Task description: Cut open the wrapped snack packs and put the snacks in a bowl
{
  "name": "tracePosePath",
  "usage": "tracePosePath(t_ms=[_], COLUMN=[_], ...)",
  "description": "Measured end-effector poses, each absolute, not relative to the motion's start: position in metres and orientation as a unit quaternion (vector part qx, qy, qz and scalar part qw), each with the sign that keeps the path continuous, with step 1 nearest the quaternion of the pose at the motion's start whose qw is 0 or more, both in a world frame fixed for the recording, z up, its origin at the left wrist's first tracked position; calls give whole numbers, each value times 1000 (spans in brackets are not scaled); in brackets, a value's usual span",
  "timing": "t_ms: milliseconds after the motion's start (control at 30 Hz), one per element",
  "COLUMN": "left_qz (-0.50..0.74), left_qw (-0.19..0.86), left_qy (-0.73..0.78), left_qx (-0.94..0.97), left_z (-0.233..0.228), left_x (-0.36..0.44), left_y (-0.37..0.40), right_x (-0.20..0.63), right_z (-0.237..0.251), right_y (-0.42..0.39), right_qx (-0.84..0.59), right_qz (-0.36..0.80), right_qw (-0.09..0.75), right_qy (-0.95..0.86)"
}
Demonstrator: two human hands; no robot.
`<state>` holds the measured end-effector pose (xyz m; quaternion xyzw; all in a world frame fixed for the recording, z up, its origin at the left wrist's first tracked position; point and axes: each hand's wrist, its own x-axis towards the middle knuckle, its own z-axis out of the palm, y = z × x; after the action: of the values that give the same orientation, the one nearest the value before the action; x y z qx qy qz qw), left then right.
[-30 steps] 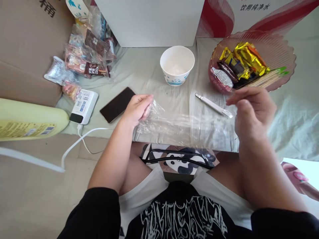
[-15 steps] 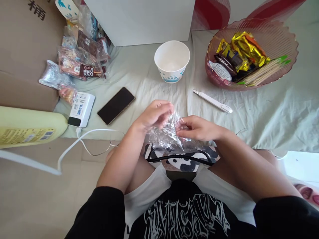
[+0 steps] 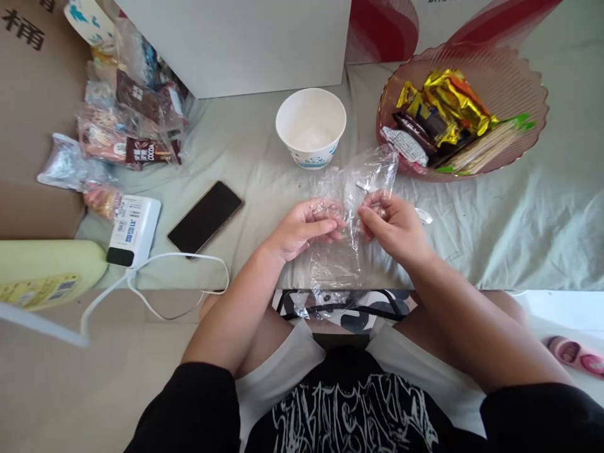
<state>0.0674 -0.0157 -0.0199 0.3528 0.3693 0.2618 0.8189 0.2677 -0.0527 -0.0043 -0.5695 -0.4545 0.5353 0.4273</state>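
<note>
A thin clear plastic bag (image 3: 335,264) is stretched between my two hands and hangs past the front edge of the cloth-covered surface. My left hand (image 3: 314,228) is closed on its left side, thumb against the film. My right hand (image 3: 391,223) pinches the bag's right side between thumb and fingers. Beyond my hands stands a white paper bowl (image 3: 311,129) with a blue print, upright, nothing visible in it. A white utility knife (image 3: 423,216) lies mostly hidden behind the bag and my right hand.
A pink ribbed bowl (image 3: 519,82) of wrapped snacks and green-tipped sticks stands at right. At left lie a phone (image 3: 206,218), a white power bank (image 3: 134,228) with a cable, and several packaged snacks (image 3: 136,119). A white box (image 3: 250,44) stands behind.
The bag has gone from bunched up to spread out, reaching further up and down. My right hand has moved up and right; my left hand has turned and lowered. The view has shifted slightly.
</note>
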Motion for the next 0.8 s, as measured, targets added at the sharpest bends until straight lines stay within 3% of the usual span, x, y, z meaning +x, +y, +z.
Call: tracePosePath(t_ms=[400, 600, 800], left_qz=[393, 310, 361], left_qw=[780, 796, 711], left_qy=[367, 372, 413], left_qx=[320, 364, 440], left_z=[-16, -15, -18], left_x=[71, 64, 57], left_y=[-15, -18, -19], right_x=[277, 278, 278], right_z=[-6, -9, -12], right_y=[-58, -60, -58], right_qx=[-574, -574, -595], right_qz=[480, 481, 471], right_qw=[478, 503, 489], right_qy=[-461, -431, -430])
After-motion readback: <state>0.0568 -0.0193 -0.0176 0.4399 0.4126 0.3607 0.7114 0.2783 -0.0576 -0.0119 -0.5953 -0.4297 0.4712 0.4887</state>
